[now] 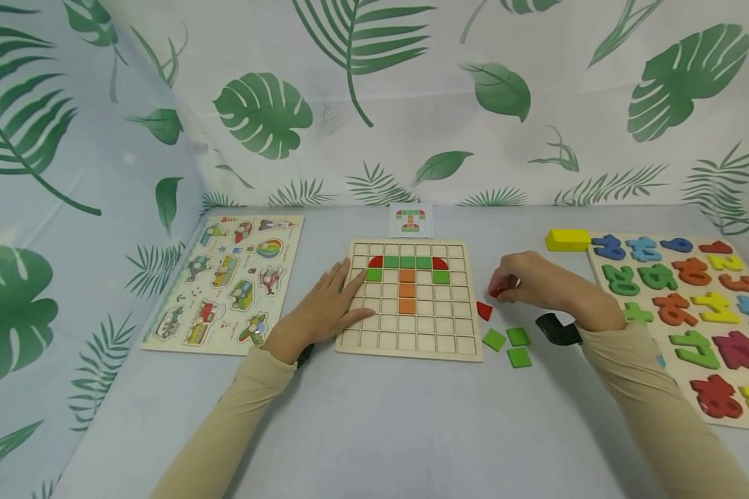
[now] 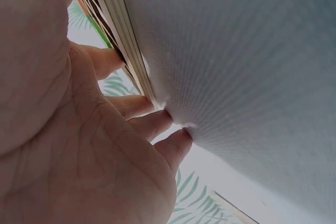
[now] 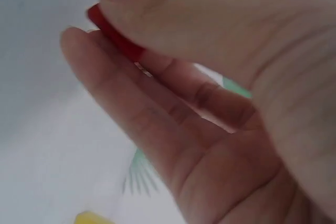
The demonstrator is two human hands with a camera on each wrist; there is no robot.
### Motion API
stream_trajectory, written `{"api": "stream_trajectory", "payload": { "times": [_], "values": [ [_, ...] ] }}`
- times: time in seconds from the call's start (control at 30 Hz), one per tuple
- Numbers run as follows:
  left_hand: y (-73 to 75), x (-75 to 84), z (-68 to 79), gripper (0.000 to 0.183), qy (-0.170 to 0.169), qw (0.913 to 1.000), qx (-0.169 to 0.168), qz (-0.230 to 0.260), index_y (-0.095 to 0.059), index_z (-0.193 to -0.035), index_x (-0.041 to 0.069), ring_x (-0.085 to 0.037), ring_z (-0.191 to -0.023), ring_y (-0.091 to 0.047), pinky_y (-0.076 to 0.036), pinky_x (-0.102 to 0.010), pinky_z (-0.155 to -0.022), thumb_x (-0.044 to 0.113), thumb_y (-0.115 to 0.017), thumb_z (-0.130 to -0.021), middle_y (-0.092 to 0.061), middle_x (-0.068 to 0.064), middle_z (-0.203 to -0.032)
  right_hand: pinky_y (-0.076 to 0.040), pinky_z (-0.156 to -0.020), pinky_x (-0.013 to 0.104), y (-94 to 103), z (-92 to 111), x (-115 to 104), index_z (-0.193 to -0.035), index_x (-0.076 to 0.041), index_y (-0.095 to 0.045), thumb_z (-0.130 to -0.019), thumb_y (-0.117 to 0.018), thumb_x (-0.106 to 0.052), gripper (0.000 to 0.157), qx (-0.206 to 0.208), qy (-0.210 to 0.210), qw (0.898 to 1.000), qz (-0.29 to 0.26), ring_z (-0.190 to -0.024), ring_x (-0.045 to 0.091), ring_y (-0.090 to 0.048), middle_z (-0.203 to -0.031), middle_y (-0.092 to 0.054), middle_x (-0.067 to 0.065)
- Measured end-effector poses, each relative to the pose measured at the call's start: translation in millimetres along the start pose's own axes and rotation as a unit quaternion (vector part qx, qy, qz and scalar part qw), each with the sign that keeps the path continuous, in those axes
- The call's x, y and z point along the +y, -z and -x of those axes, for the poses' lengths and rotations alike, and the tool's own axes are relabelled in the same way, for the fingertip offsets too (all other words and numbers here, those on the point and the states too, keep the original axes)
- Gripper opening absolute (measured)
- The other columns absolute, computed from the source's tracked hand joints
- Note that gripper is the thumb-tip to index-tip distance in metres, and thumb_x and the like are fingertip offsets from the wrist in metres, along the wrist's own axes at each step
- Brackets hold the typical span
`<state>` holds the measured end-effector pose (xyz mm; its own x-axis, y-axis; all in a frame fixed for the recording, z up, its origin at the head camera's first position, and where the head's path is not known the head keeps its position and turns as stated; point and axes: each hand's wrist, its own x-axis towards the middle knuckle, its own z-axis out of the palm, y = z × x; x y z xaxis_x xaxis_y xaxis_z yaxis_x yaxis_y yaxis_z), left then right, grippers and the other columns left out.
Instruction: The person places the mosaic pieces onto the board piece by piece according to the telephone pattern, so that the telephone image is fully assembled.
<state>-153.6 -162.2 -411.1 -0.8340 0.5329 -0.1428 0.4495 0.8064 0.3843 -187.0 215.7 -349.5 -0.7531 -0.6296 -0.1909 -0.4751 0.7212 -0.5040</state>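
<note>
Here's the left hand [image 1: 321,308], fingers spread, gripping nothing, thumb and index over the left side of the wooden grid board [image 1: 412,339]. And the right hand [image 1: 527,281], just beyond the board's other edge, pinches a red piece [image 3: 118,38] between thumb and fingertips, above the tabletop [image 1: 374,430]! Between the hands, the board shows a T: three green squares between red corner pieces, a green square under each corner, three orange down the stem. A pattern card [image 1: 410,231] lies past the board, farther out than both hands. Close below the right hand, look: a second red piece [image 1: 484,310] and three green squares [image 1: 518,337]. Out right of that hand, a yellow block [image 1: 566,240] and a puzzle board of bright raised characters [image 1: 735,421]; left of the left hand, a picture puzzle [image 1: 290,244].
</note>
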Motion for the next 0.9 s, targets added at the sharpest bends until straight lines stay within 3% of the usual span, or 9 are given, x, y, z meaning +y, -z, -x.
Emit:
{"api": "stream_trajectory", "payload": {
  "times": [0.37, 0.9],
  "values": [
    [-0.6, -0.5, -0.1, 0.079, 0.000, 1.0000, 0.002, 0.000, -0.021, -0.166, -0.001, -0.049, -0.158, -0.004, -0.009, -0.056, -0.128, 0.043, -0.054, -0.109, -0.002, -0.034, -0.170, -0.061, -0.081, 0.038, -7.9, -22.4, -31.5, -0.097, -0.002, -0.077, -0.091, -0.077, 0.004, 0.009, 0.052, 0.056, 0.997, -0.021, -0.087, 0.017, -0.067, -0.095, -0.068, 0.000],
    [-1.0, -0.6, 0.3, 0.079, 0.003, 1.0000, 0.004, 0.001, -0.021, -0.166, 0.000, -0.048, -0.158, -0.004, -0.008, -0.056, -0.128, 0.044, -0.055, -0.109, -0.003, -0.033, -0.170, -0.061, -0.078, 0.032, -37.3, -48.2, -45.3, -0.094, -0.004, -0.080, -0.086, -0.084, 0.002, 0.011, 0.060, 0.124, 0.988, -0.076, -0.087, 0.017, -0.069, -0.092, -0.076, 0.000]
  ]
}}
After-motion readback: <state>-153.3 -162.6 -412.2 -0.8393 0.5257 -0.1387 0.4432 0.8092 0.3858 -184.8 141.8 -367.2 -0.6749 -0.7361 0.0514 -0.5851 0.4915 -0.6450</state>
